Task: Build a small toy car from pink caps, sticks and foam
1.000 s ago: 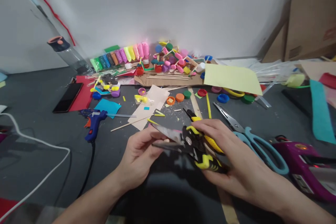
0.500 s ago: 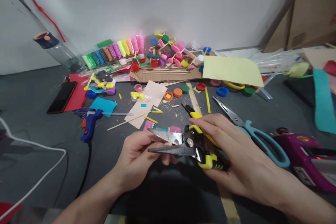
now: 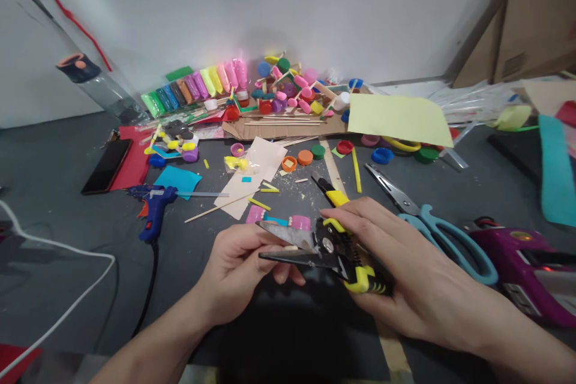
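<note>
Right hand (image 3: 400,273) around yellow-black snips (image 3: 327,245)

A dark grey tabletop (image 3: 175,258) spreads under the clutter. At the left, a black phone (image 3: 107,167) lies partly over a red sheet (image 3: 132,174); nearer, a blue glue gun (image 3: 156,210) overlaps a light blue sheet (image 3: 183,180). A thin stick (image 3: 202,215) crosses the near end of a pale pink sheet (image 3: 263,162). To the right of that sheet sit 2 orange caps (image 3: 305,158), 1 green cap (image 3: 318,152) and 1 red cap (image 3: 345,147). Farther right, scissors (image 3: 427,229) lie near a purple device (image 3: 499,255).
</note>
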Motion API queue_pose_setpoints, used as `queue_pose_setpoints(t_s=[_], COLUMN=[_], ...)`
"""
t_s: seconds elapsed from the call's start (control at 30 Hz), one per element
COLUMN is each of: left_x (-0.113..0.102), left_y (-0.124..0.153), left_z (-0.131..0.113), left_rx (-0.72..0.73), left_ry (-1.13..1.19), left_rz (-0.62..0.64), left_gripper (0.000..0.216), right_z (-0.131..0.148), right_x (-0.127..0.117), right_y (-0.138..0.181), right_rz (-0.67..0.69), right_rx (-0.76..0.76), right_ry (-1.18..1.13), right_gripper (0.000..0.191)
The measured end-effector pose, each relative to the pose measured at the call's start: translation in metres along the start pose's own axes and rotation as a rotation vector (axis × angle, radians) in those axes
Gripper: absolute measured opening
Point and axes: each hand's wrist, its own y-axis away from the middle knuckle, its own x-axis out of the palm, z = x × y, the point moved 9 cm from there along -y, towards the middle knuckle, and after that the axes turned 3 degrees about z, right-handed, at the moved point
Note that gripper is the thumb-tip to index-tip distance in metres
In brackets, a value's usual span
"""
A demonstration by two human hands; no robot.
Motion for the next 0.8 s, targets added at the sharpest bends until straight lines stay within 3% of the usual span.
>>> queue_pose_setpoints(t_s=[0.37,0.57,0.67,0.8], left_x=[-0.0011,-0.0005,-0.0010,-0.0003], left_y=[0.0020,-0.0011,-0.0015,-0.0008], left_z=[0.0056,0.0042,0.0007,0.0050], left_rx=[-0.006,0.067,0.127,0.067], left_ry=[0.012,0.127,0.158,0.145], left_rz=[-0.014,-0.013,-0.006,0.003], left_gripper=[0.031,0.015,0.011,0.016], right_z=[0.0011,-0.0042,-0.0032,-0.0019], right_x=[0.0015,-0.0041,-0.0047,-0.0027], right_y=[0.0014,-0.0039,-0.0061,-0.0058], right_rz=[-0.011,-0.090,-0.085,-0.058], right_rx=[-0.048,0.046,0.054,0.039], right_ry=[0.128,0.038,0.028,0.028], right_gripper=[0.052,0.045,0.046,0.050])
